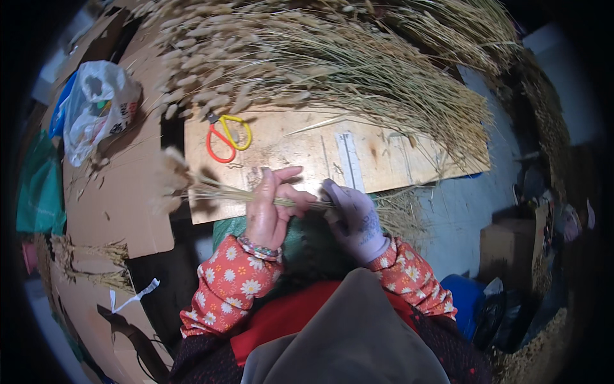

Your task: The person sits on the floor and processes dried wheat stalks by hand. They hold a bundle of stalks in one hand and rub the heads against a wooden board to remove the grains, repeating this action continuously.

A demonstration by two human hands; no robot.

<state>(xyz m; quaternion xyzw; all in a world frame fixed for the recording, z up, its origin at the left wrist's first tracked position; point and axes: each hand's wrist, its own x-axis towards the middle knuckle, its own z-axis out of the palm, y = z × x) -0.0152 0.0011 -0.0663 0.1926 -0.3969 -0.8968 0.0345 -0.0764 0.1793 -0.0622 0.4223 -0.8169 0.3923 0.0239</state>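
Note:
A small bunch of dried bunny-tail grass (pixel 223 191) lies across my bare left hand (pixel 273 206), its fluffy heads blurred at the left. The left thumb and fingers close around the stems, with the index finger stretched out. My right hand (pixel 352 218), in a pale glove, grips the stem ends on the right. Beyond the hands, scissors (pixel 229 138) with one red and one yellow handle lie on the wooden board (pixel 297 139). A large heap of the same dried grass (pixel 336 62) covers the board's far side, heads to the left.
Flattened cardboard (pixel 115 192) at the left bears a white plastic bag (pixel 98 110) and small grass bundles (pixel 100 278). Loose stems (pixel 403 211) lie below the board's right part. A cardboard box (pixel 507 252) and a blue container (pixel 463 300) stand at the right.

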